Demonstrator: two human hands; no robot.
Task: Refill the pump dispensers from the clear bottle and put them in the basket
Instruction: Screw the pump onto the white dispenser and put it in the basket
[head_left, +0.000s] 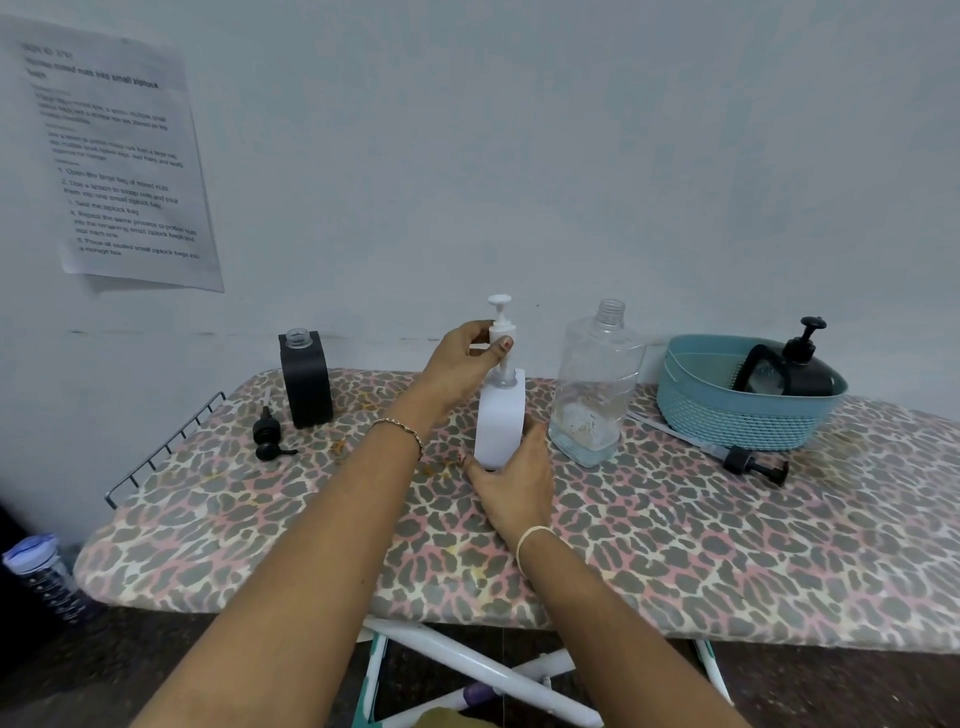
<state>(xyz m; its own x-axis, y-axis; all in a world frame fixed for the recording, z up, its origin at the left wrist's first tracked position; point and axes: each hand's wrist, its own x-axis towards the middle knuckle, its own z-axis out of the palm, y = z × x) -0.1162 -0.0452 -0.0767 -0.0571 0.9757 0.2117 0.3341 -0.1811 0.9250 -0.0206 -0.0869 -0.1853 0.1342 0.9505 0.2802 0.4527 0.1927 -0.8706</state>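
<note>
I have the left hand (470, 358) up at the white pump (501, 325), thumb and fingers pinching its collar. The pump sits raised above the neck of the white dispenser (500, 426), with its stem running down into the opening, so the collar is not seated on the neck. My right hand (514, 480) is wrapped around the lower part of that dispenser, gripping it where it stands upright near the middle of the ironing board (675, 545).

Just to the right of the white dispenser stands the clear bottle (595, 384), uncapped, with only a shallow layer of liquid in the bottom. Further right, by the wall, is the blue basket (727, 421). A black dispenser (789, 371) with its pump fitted lies tilted inside it. On the board in front of the basket lies a loose black pump (756, 462), its long tube pointing back to the left.

On the far left of the board a black bottle (306, 382) stands upright with its neck open. Another black pump (267, 439) lies on the cover near it, closer to me.

A printed sheet (119, 161) is stuck to the wall at the upper left, its text too blurred for me to read. A water bottle (41, 577) stands on the floor at the lower left.
</note>
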